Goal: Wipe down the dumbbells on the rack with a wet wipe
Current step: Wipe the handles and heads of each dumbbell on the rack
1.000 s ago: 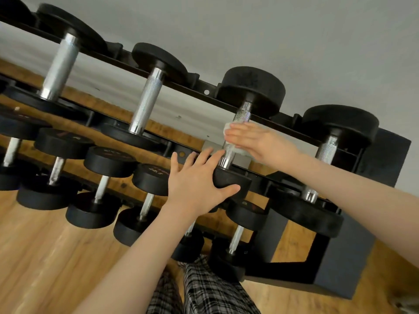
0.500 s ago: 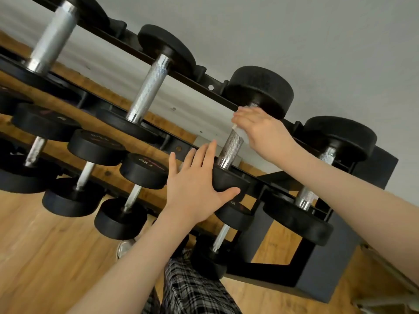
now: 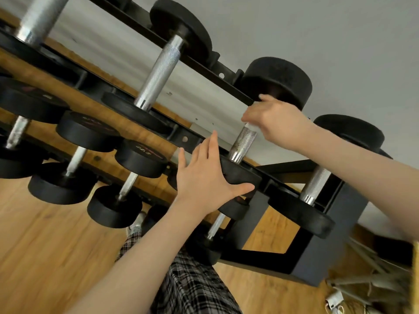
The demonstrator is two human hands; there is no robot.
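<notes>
The dumbbell (image 3: 247,141) you were working sat on the top tier of the rack (image 3: 204,64), third along, its knurled handle running from the near head up to the far head by the wall. Your right hand (image 3: 275,122) was curled round the upper end of that handle, and a sliver of white, the wet wipe (image 3: 249,126), peeked out just below your fingers. So that hand was closed on the wipe and handle together. Your left hand (image 3: 204,180) lay flat, fingers straight, against the near head, thumb hooked under its rim, bracing it.

How far along? By my reading, you were mid-way on this one handle, at its top end, with the lower stretch bare and shiny beneath your grip. Nothing showed which dumbbells were already done; no wet sheen could be made out. The neighbour (image 3: 158,71) to the left and the one (image 3: 315,184) to the right on the same tier had no hand on them, and the row of smaller dumbbells (image 3: 127,184) on the lower tier waited too. Plenty looked left.

As for containers, the rack was the only holder in sight, each cradle filled. No wipe packet or bin could be seen. Below lay the wooden floor (image 3: 45,257) and your checked trousers (image 3: 192,284).
</notes>
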